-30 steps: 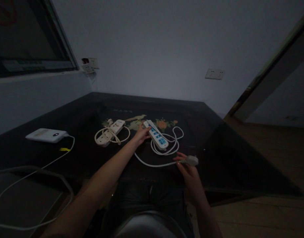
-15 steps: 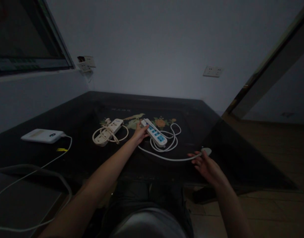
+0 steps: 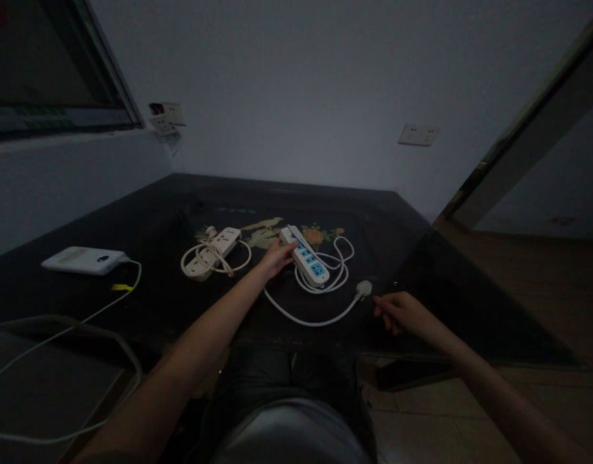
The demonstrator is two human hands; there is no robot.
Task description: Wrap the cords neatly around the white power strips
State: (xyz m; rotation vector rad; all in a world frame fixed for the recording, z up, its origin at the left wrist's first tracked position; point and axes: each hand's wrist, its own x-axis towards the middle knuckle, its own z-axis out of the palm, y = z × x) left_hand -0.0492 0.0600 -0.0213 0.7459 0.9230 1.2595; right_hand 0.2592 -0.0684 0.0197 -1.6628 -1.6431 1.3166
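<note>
"Dim light falls on a pale wall point(image 3: 287, 96), and a black table point(image 3: 451, 290) stands against it. What lies in the middle?"

"One power strip with blue sockets point(image 3: 306, 256), slanting toward the near edge, about midway between the left and right corners. Its white cord point(image 3: 316, 324) loops beside it and bows out toward the near edge."

"And the hands?"

"The left hand point(image 3: 275, 258) grips the strip's far end, thumb on top; its other fingers are partly hidden. The right hand point(image 3: 403, 310) is over the near part of the table, right of centre, fingers half curled and loosely apart."

"Is it touching the plug point(image 3: 364, 289)?"

"Just beside it, by the look of it. The plug rests at the end of the cord, left of the fingertips."

"What else is on there?"

"To the left of the left hand, a cream power strip point(image 3: 223, 241) with its own cord wound over it. Close to the left edge lies a white device point(image 3: 82, 260), a thin cable point(image 3: 138, 277) running from it past the near edge."
</note>
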